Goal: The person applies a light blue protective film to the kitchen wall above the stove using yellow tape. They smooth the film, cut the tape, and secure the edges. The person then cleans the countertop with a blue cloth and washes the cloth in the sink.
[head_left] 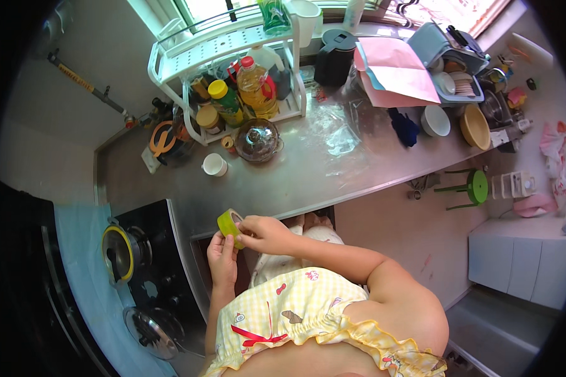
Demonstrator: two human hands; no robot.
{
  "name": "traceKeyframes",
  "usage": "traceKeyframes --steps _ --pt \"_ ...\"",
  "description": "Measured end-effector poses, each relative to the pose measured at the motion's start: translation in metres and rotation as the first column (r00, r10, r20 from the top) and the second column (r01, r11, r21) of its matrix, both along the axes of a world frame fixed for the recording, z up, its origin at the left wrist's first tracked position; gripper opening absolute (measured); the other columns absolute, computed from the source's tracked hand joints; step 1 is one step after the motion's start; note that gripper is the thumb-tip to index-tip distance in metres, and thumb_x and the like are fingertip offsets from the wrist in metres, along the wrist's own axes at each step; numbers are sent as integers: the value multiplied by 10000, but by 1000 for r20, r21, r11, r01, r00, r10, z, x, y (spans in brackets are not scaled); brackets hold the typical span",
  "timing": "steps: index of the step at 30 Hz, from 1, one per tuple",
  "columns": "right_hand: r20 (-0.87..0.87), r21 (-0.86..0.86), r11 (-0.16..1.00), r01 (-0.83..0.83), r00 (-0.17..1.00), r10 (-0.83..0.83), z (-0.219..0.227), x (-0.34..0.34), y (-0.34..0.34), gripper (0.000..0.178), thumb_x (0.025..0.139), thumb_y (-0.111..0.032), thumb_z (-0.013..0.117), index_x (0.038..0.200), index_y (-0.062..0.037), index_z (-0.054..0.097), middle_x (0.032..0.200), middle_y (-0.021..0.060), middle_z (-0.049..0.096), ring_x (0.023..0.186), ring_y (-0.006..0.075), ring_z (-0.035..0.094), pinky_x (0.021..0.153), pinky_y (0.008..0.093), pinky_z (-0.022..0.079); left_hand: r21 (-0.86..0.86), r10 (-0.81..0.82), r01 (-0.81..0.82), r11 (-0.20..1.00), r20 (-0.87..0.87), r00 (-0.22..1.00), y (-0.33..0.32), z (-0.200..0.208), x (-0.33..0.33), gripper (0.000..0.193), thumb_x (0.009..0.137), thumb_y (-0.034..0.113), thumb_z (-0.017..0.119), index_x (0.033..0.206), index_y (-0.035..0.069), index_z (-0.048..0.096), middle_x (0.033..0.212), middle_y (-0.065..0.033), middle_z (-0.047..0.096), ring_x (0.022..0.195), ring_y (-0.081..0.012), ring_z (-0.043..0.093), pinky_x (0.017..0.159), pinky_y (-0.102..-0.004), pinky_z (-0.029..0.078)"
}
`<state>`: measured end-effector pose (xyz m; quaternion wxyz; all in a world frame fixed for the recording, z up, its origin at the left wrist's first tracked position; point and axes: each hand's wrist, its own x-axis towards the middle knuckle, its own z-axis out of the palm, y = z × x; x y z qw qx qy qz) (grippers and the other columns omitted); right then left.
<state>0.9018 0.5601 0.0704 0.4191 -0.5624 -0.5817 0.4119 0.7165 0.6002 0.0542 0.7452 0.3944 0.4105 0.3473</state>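
in the head view, i see the left hand pinching a yellow-green roll of tape from below. the right hand touches the roll's right side with bent fingers; i can't tell whether they grip it. the roll is held out ahead of a yellow checked top, near the edge of the metal counter, where a white cup stands.

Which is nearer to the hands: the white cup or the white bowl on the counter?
The white cup, beyond the left hand and the yellow-green tape roll; the white bowl is far to the right.
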Motion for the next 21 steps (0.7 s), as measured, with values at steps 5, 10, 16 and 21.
traceKeyframes --steps 5,10,16,21 --pt "-11 -112 978 179 983 -181 -44 10 -18 407 911 -301 647 1185 -1 646 1102 191 662 949 322 667 837 395 527 -197 101 -64 978 180 978 22 -32 -8 371 1032 258 545 1291 -6 525 1219 -106 623 1145 -202 598 1008 -366 469" --pt "172 -165 604 780 626 -761 -138 99 -66 357 911 -206 641 1219 -27 616 1170 149 649 1039 259 638 919 382 503 455 281 76 887 -663 694 88 -107 -39 470 905 119 673 1313 -19 484 1225 -170 596 1100 -321 605 950 -418 479" --pt "632 284 259 923 23 -775 -176 246 -96 676 778 -242 763 1371 -70 487 1303 201 538 1246 387 476 1013 443 434 403 359 618 675 -911 203 145 -140 -47 591 829 81 712 1371 50 478 1352 -183 527 1295 -365 467 1171 -518 260" --pt "598 -45 287 957 256 -760 -175 292 -88 705 732 -286 806 1337 -61 521 1220 186 592 1147 374 559 977 411 466 576 516 524 628 -812 274 103 -131 -29 531 845 89 688 1344 55 510 1406 -153 477 1338 -348 429 1181 -568 209"
